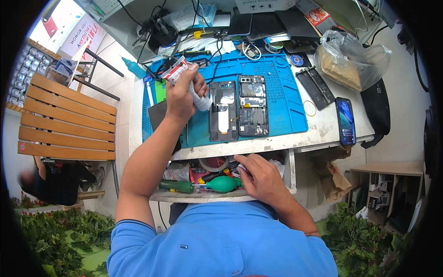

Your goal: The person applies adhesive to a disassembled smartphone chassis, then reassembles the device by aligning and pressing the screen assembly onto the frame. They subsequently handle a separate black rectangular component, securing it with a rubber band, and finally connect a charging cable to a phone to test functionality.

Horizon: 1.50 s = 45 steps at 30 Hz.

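My left hand (186, 92) is wrapped round a squeezable white tube (175, 70) with a red label, raised over the blue work mat (290, 99). Beside it on the mat lies a dark phone back cover (223, 112), and to its right a phone (253, 121) with its inner parts exposed. Over the open drawer (217, 197) is my right hand (264, 179), its fingers bent together near a small pale thing I cannot make out. A green rubber air blower (222, 183) and a green-handled screwdriver (177, 186) lie in the drawer below that hand.
Right of the mat are a dark phone frame (315, 87), a yellow rubber band (309, 108), a lit phone (345, 121) and a clear plastic bag (346, 60). Cables and papers crowd the back. A teal bottle (134, 68) stands left; a slatted wooden bench (69, 117) lies beyond.
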Each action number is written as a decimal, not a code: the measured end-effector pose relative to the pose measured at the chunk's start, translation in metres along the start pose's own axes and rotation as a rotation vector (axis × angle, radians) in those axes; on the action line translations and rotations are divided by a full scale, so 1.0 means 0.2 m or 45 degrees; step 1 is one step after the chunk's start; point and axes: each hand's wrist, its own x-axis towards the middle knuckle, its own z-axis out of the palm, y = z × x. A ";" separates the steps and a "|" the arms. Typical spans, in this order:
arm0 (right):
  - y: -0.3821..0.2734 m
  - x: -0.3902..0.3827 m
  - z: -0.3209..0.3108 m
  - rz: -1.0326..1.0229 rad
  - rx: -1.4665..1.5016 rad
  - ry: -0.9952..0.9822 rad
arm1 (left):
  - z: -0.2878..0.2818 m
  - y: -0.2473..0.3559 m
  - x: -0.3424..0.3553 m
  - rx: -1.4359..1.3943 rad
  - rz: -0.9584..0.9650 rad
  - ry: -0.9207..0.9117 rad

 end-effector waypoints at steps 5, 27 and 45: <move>0.00 0.00 0.00 0.013 -0.009 -0.021 | -0.01 0.00 -0.03 -0.005 0.003 -0.012; 0.01 0.00 0.01 0.013 -0.024 0.003 | 0.01 0.02 -0.16 -0.113 -0.036 -0.044; 0.01 0.00 0.01 0.014 -0.023 0.001 | 0.01 0.02 -0.22 -0.131 -0.062 -0.085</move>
